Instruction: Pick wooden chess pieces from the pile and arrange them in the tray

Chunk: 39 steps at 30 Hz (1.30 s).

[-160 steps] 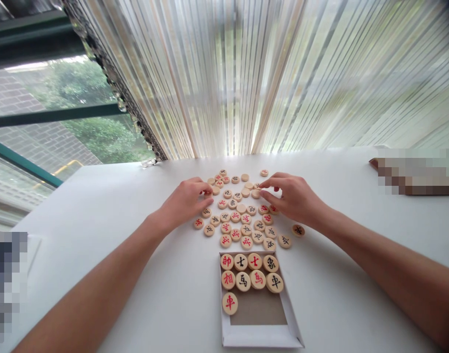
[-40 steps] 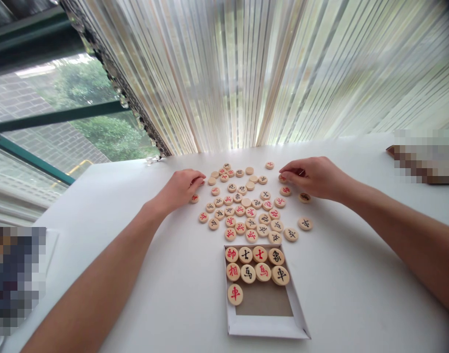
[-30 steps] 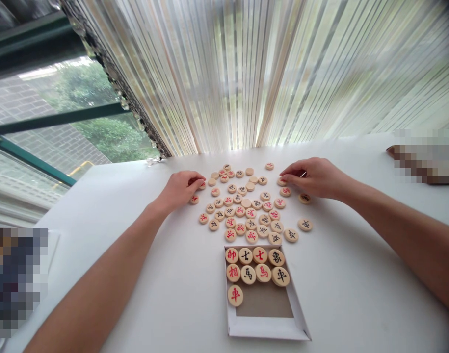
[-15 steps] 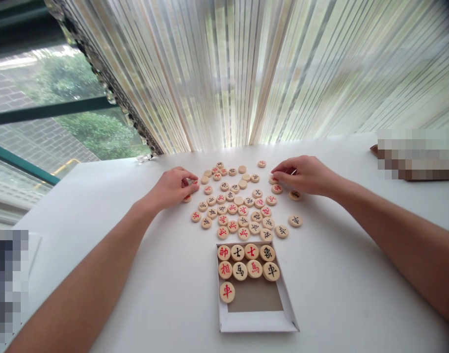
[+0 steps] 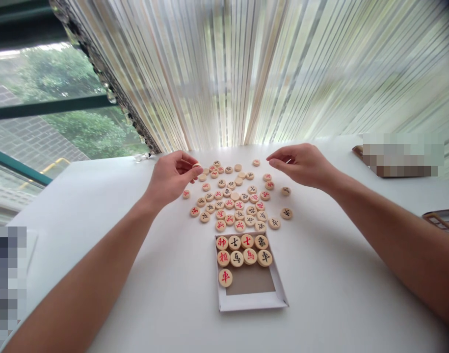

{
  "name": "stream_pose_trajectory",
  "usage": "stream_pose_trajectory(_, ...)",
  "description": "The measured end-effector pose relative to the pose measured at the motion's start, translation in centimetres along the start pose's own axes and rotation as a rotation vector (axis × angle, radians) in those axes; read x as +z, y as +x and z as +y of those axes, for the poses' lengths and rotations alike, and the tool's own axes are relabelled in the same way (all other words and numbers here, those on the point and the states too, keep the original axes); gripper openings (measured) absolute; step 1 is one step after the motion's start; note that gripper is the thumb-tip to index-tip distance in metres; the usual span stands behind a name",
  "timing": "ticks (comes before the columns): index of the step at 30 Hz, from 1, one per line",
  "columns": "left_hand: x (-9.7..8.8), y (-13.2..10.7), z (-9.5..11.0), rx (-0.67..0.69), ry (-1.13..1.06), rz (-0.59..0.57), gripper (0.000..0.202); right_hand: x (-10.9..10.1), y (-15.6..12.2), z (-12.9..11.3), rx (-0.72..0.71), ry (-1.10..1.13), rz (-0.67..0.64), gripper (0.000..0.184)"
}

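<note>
Several round wooden chess pieces (image 5: 239, 206) with red or black characters lie spread on the white table (image 5: 165, 274). My left hand (image 5: 171, 177) is lifted over the spread's left edge, fingers curled and pinching one wooden piece (image 5: 197, 165). My right hand (image 5: 301, 164) hovers above the spread's right side, fingers curled in a pinch; what it holds, if anything, is hidden. A shallow white cardboard box (image 5: 253, 304) lies in front of the spread, with several larger pieces (image 5: 242, 251) set in rows in its far half.
A striped curtain (image 5: 264, 73) hangs behind the table's far edge, a window (image 5: 43, 113) to the left. A brown object (image 5: 360, 151) lies at the far right, and a wooden-framed thing (image 5: 441, 220) sits at the right edge.
Both hands have risen off the table from the spread's edges. The left hand has picked up a piece. The camera has tilted, shifting everything a little upward.
</note>
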<state>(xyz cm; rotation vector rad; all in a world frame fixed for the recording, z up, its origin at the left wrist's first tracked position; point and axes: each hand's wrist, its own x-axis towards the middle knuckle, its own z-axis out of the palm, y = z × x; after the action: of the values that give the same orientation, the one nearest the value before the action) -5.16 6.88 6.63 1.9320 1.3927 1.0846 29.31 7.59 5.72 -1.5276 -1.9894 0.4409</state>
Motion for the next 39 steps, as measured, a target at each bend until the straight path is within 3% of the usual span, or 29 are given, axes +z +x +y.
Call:
stream_pose_trajectory(6,2.3,-3.9,5.5,-0.143,-0.498,-0.14,0.029,0.5,-3.3,-5.8,-0.036,0.349,-0.028,0.035)
stream_pose_trajectory(11,4.2,-8.1,7.1,-0.336,-0.753,-0.326,0.038,2.4,-8.0,-9.2,-0.076,0.657,-0.254,0.042)
stream_pose_trajectory(14,4.9,-10.0,6.9,-0.38,-0.843,-0.325,0.038,3.4,-10.2,-9.4,0.034,0.829,-0.315,0.036)
stream_pose_trajectory(19,5.6,-11.6,6.2,-0.394,-0.883,-0.325,0.034,4.4,-11.9,-8.8,0.181,1.0,-0.308,0.029)
stream_pose_trajectory(30,5.5,-12.9,7.1,-0.452,-0.984,-0.326,0.027,4.6,-13.9,-10.0,0.196,1.093,-0.221,0.019)
stream_pose_trajectory(39,5.8,-13.4,7.3,-0.36,-0.99,-0.295,0.015,4.5,-14.5,-10.2,0.145,0.997,-0.119,0.018)
